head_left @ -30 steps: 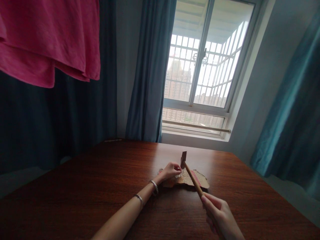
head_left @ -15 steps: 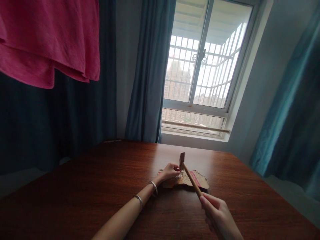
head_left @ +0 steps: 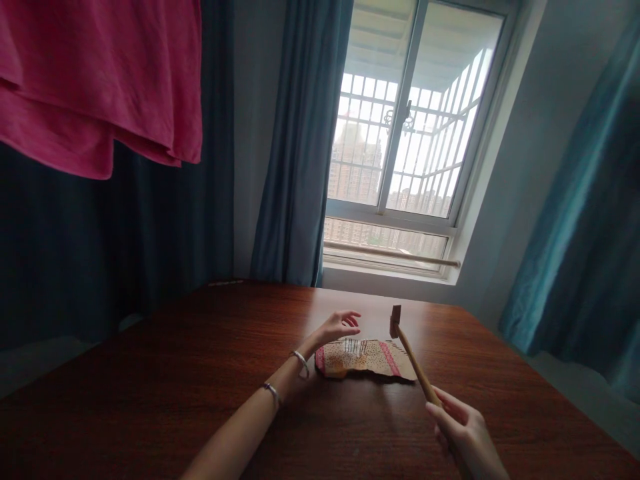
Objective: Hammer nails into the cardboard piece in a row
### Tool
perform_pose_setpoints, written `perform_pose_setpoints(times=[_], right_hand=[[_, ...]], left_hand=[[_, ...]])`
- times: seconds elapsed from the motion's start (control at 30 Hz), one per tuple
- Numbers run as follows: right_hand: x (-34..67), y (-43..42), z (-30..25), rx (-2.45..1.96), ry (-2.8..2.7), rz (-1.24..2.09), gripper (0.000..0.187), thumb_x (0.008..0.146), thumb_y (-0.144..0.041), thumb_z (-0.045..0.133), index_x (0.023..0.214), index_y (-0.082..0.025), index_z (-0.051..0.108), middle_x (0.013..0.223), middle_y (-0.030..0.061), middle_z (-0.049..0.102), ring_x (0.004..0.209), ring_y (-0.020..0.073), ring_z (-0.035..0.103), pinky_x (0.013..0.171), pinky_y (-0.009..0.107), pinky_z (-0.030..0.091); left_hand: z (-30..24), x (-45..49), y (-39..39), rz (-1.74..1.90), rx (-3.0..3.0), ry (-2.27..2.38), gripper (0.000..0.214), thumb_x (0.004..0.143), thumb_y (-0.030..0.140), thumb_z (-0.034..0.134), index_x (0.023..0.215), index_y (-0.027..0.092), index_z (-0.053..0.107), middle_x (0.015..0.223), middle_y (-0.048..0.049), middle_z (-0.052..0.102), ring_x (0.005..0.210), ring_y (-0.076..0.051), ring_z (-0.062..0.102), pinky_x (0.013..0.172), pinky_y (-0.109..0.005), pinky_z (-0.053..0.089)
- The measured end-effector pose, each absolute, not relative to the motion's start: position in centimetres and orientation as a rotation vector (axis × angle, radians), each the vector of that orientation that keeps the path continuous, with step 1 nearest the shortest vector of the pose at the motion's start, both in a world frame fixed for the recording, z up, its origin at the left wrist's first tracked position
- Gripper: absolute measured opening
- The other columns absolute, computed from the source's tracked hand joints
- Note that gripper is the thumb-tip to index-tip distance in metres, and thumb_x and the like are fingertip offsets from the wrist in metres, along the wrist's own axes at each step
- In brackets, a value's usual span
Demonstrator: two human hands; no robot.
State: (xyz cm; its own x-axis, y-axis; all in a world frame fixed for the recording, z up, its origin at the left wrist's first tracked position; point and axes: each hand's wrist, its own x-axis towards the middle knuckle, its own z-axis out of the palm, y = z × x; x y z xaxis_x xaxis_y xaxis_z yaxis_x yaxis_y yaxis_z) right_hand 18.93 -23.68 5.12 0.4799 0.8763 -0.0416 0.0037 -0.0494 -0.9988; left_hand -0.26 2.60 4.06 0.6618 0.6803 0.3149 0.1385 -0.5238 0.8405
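Note:
A torn-edged piece of cardboard (head_left: 373, 367) with pink bands and many small dark holes or dots lies on the brown wooden table (head_left: 200, 373). Several thin nails (head_left: 355, 346) stand upright in its far left part, and a row of short dark marks runs along its far right edge. My left hand (head_left: 340, 325) hovers just above and behind the nails, fingers spread, nothing in them. With my right hand (head_left: 460, 430) I grip the wooden handle of a hammer (head_left: 415, 360); its head is raised above the cardboard's right end.
A pink cloth (head_left: 110, 87) hangs at upper left in front of a dark blue curtain (head_left: 165, 227). Beyond the table are a barred window (head_left: 395, 133) with a rod across its sill, and another blue curtain (head_left: 570, 220) to the right.
My left hand has let its fingers spread and lifted off the nails. The hammer has swung right, away from them, so the upright nails now show clearly.

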Motion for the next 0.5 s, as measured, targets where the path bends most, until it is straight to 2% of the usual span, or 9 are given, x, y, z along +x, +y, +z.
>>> perform_pose_setpoints(times=[0.1, 0.2, 0.33, 0.4, 0.5], right_hand=[[20.8, -23.5, 4.2, -1.573, -0.828, 0.704, 0.062, 0.058, -0.046, 0.065, 0.107, -0.008, 0.059, 0.042, -0.0035, 0.052, 0.032, 0.0111, 0.042, 0.031, 0.022, 0.031], [23.1, -23.5, 3.6, -1.719, -0.943, 0.505, 0.051, 0.059, -0.043, 0.063, 0.1, -0.013, 0.064, 0.065, 0.0043, 0.067, 0.047, 0.0178, 0.057, 0.043, 0.026, 0.042], [26.3, -23.3, 2.3, -1.961, -1.103, 0.208, 0.041, 0.061, -0.039, 0.058, 0.094, -0.017, 0.069, 0.08, 0.0078, 0.07, 0.074, 0.0241, 0.064, 0.067, 0.028, 0.047], [27.5, -23.1, 1.4, -2.061, -1.163, 0.125, 0.041, 0.062, -0.037, 0.055, 0.096, -0.017, 0.069, 0.081, 0.0082, 0.07, 0.077, 0.0243, 0.064, 0.071, 0.028, 0.047], [28.5, -22.8, 0.4, -2.159, -1.236, 0.077, 0.044, 0.065, -0.035, 0.051, 0.101, -0.018, 0.067, 0.081, 0.0084, 0.07, 0.078, 0.0243, 0.064, 0.071, 0.028, 0.046]], left_hand=[[6.1, -1.3, 3.1, 0.773, 2.053, 0.679, 0.048, 0.068, 0.035, 0.062, 0.111, 0.012, 0.056, 0.094, -0.0087, 0.063, 0.086, -0.018, 0.058, 0.073, -0.027, 0.046], [6.4, -2.5, 2.9, 0.661, 2.164, 0.788, 0.058, 0.064, 0.042, 0.064, 0.112, 0.011, 0.055, 0.099, -0.0107, 0.062, 0.089, -0.021, 0.057, 0.075, -0.029, 0.045], [4.3, -4.0, 1.5, 0.567, 2.318, 0.884, 0.081, 0.053, 0.053, 0.069, 0.12, 0.012, 0.05, 0.118, -0.0147, 0.053, 0.108, -0.027, 0.049, 0.091, -0.032, 0.037], [3.2, -4.6, 0.8, 0.501, 2.349, 0.916, 0.09, 0.048, 0.057, 0.07, 0.123, 0.014, 0.046, 0.126, -0.0144, 0.047, 0.115, -0.029, 0.042, 0.094, -0.032, 0.033], [2.1, -5.0, 0.0, 0.43, 2.416, 0.93, 0.094, 0.045, 0.062, 0.069, 0.124, 0.017, 0.045, 0.127, -0.0133, 0.046, 0.117, -0.031, 0.039, 0.094, -0.033, 0.032]])
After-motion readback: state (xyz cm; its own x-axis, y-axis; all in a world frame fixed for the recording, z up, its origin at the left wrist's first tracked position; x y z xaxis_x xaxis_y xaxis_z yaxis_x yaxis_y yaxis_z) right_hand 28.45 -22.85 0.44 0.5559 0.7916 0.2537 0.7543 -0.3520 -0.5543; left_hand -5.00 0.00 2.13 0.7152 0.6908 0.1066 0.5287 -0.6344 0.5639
